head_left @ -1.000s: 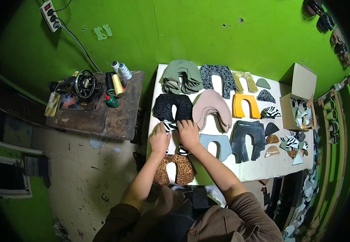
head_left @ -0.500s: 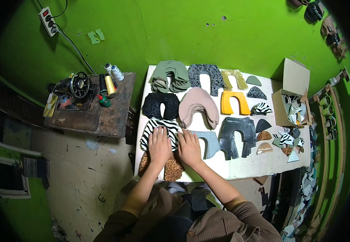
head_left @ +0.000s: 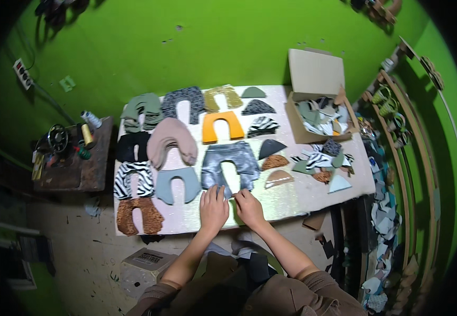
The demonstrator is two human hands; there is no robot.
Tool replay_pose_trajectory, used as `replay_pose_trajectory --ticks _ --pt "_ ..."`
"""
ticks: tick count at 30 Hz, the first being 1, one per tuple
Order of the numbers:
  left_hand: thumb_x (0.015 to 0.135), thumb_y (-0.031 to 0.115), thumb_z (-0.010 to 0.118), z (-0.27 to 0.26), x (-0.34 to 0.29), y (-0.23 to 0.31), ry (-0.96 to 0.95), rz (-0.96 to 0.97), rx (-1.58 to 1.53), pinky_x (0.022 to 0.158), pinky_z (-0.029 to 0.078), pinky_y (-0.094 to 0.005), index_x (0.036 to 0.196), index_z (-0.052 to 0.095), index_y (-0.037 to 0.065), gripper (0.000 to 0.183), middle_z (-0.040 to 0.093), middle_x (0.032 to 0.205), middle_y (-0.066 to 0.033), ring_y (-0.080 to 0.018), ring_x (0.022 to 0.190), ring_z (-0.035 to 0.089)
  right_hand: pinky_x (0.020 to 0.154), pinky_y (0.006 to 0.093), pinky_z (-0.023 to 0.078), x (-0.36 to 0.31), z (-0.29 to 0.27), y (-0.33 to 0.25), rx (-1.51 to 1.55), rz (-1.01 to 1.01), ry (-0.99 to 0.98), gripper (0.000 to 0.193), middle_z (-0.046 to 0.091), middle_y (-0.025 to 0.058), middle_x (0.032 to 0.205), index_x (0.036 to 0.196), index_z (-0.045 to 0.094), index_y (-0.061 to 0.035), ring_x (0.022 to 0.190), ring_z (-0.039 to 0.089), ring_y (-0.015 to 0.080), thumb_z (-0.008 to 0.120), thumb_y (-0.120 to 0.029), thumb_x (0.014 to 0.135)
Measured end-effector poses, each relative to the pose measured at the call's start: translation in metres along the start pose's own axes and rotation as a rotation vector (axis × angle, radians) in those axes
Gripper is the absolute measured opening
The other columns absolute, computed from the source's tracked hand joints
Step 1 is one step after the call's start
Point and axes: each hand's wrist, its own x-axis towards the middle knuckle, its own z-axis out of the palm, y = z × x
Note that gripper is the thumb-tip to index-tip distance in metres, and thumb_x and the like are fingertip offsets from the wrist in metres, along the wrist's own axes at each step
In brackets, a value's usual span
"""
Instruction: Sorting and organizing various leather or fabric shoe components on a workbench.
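Dark grey, glossy, leather-like stack of U-shaped pieces lies near the front edge of the white counter, about midway along its length; behind it, an orange U-shaped stack, and to its left a pale blue-grey U-shaped stack.

Fingers: left hand has them extended, slightly parted, tips at the front end of the left leg. Right hand has them bent in, tips by the right leg's front end; pinch or mere touch, cannot tell for either hand.

Handling, judged: square both leg ends together with light, even pressure, keeping the layers flat; pushing one leg alone would probably fan the slick sheets.

Orientation: closed curve toward the rear edge, gap toward the front edge. Outline about as wide as long, no clear long axis; legs run roughly rear to front.
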Motion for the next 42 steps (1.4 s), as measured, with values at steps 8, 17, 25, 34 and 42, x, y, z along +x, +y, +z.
replay_pose_trajectory --ticks 8,17,25,34,42 --pt "0.078 0.014 0.055 0.035 0.008 0.072 -0.086 0.056 -0.093 0.098 0.032 -0.0473 0.119 0.049 0.002 0.043 0.048 0.12 -0.0196 -0.0346 0.111 0.047 0.078 0.0372 0.048 -0.034 -0.042 0.061 -0.002 0.05 0.02 0.031 0.057 0.0129 0.107 0.104 0.061 -0.0045 0.092 0.058 0.0297 0.056 -0.002 0.074" --pt "0.078 0.015 0.056 0.062 0.049 0.108 -0.14 0.166 -0.127 0.096 0.034 -0.0445 0.114 0.052 0.0 0.039 0.051 0.116 -0.0197 -0.0344 0.106 0.049 0.075 0.0378 0.046 -0.031 -0.072 0.107 -0.035 0.072 0.042 0.028 0.058 0.0101 0.097 0.098 0.061 -0.0046 0.088 0.057 0.0278 0.053 -0.001 0.071" --pt "0.077 0.013 0.055 0.084 0.075 0.147 -0.142 0.132 -0.125 0.095 0.034 -0.0431 0.114 0.051 0.002 0.039 0.051 0.114 -0.0181 -0.0324 0.105 0.049 0.08 0.0379 0.043 -0.011 -0.129 0.176 -0.139 0.094 0.103 0.027 0.057 0.0098 0.098 0.097 0.061 -0.0049 0.094 0.053 0.0279 0.053 -0.001 0.071" --pt "0.077 0.014 0.056 0.13 0.11 0.223 -0.14 0.107 -0.195 0.09 0.037 -0.0443 0.111 0.052 0.001 0.037 0.052 0.112 -0.018 -0.0341 0.101 0.049 0.095 0.0419 0.036 0.015 -0.195 0.267 -0.365 -0.144 -0.09 0.043 0.051 0.0177 0.116 0.114 0.054 -0.0058 0.113 0.046 0.0315 0.055 -0.005 0.071" --pt "0.079 0.016 0.054 0.153 0.118 0.257 -0.162 -0.015 -0.242 0.085 0.041 -0.0426 0.113 0.051 0.0 0.037 0.052 0.112 -0.0182 -0.0347 0.099 0.052 0.089 0.0389 0.038 0.022 -0.203 0.316 -0.305 -0.245 -0.263 0.042 0.053 0.0117 0.102 0.11 0.057 -0.0062 0.101 0.05 0.0285 0.058 -0.004 0.068"
